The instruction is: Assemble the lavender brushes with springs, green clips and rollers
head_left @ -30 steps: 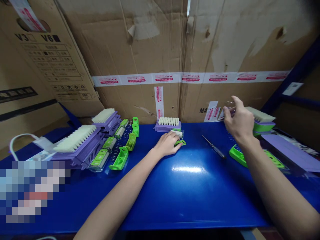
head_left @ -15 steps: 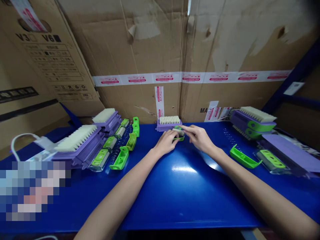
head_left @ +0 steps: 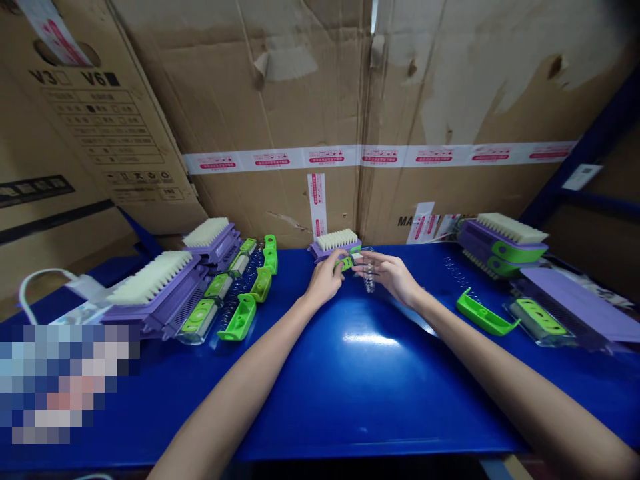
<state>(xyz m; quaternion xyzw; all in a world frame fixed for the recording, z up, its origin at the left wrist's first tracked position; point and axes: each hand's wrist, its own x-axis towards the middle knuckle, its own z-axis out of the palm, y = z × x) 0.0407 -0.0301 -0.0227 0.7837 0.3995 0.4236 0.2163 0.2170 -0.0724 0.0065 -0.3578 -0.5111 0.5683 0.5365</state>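
Near the back middle of the blue table, my left hand (head_left: 327, 275) is closed around a small green-topped part (head_left: 344, 264), partly covered by my fingers. My right hand (head_left: 393, 275) is just to its right, thumb and fingers bent around a thin coil spring (head_left: 369, 280) that shows below the fingertips. A clear piece by those fingertips is too small to make out. Right behind my left hand stands a purple block with cream bristles (head_left: 338, 239).
Bristled purple units (head_left: 150, 280), green-topped cartridges (head_left: 199, 319) and green clips (head_left: 239, 319) line the left side. At right are stacked purple units (head_left: 503, 243), a green clip (head_left: 487, 315) and another cartridge (head_left: 540, 320). A cardboard wall (head_left: 280, 200) closes the back.
My right hand has come off the green-topped part, and a coil spring now shows at its fingers. My left hand has turned the part and shifted slightly left. The purple block sits slightly askew.
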